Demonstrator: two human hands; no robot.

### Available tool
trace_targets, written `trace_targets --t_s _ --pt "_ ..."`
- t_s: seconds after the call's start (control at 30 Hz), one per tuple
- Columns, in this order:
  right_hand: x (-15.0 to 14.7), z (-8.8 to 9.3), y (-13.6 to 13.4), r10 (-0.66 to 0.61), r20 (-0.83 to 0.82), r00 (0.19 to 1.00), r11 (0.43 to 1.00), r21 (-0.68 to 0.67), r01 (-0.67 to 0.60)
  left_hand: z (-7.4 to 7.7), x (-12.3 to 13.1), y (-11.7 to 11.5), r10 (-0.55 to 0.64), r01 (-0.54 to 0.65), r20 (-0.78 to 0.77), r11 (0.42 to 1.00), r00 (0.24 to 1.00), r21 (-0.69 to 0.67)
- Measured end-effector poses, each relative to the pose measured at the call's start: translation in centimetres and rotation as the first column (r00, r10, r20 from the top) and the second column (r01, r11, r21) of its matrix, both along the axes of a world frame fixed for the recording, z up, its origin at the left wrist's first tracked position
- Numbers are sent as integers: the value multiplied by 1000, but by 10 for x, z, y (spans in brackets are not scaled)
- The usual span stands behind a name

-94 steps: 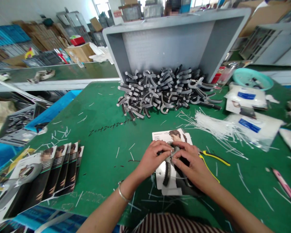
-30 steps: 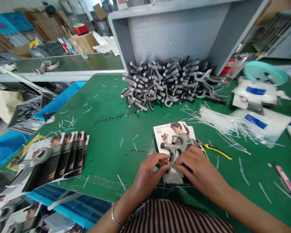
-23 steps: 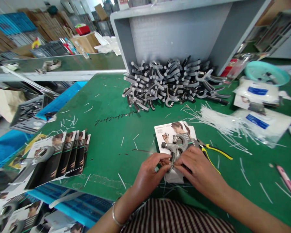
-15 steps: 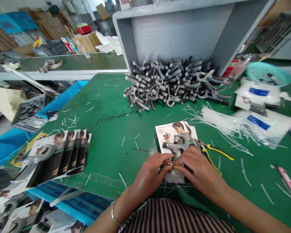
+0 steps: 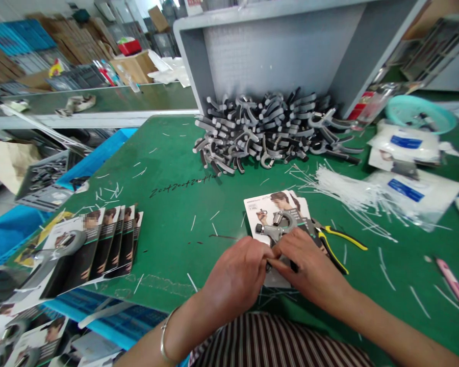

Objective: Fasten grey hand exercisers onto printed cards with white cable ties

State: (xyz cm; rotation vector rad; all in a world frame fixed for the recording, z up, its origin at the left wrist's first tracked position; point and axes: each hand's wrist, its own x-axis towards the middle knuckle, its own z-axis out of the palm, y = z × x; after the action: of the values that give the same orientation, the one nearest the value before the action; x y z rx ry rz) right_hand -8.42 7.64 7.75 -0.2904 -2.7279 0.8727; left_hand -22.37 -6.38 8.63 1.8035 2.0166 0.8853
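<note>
A grey spring hand gripper [image 5: 286, 223] lies on a printed cardboard card [image 5: 254, 208], with another card under it. Over its near end my left hand [image 5: 239, 272] is closed, the back of the hand turned up. Against it, my right hand [image 5: 309, 262] pinches with thumb and forefinger, its other fingers curled over the gripper's handles. Fingertips of both hands meet; what they pinch is hidden. Just right of the card lie pliers [image 5: 334, 244] with yellow-and-black handles.
Hand grippers [image 5: 260, 132] are heaped before a tipped grey crate [image 5: 279, 61]. White cable ties [image 5: 344, 191] and plastic bags [image 5: 413, 188] lie right, near a pink pen-like tool [image 5: 455, 288]. Carded grippers [image 5: 76, 250] overlap at left. Cut tie pieces litter the green table [image 5: 168, 214].
My left hand has rolled over, its knuckles now covering the fingertips and the small pale thing seen between them before. My right hand stays pinched in nearly the same place.
</note>
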Motion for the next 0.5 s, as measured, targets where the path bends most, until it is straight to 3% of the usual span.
trace_targets --t_s 0.13,0.2,0.37,0.5 --pt "6 -1 0 -12 0 1000 997 -72 12 -4 3 -4 105 -120 320 992 941 28" --pt "6 -4 0 -10 -44 999 994 -114 5 -15 10 -6 129 -154 369 987 920 37" --pt "1 -20 3 24 -158 987 967 -249 -64 -51 18 -9 187 -215 200 968 962 129" --pt "5 -29 4 159 -175 972 952 -233 -198 -65 9 -14 191 -210 112 960 975 184"
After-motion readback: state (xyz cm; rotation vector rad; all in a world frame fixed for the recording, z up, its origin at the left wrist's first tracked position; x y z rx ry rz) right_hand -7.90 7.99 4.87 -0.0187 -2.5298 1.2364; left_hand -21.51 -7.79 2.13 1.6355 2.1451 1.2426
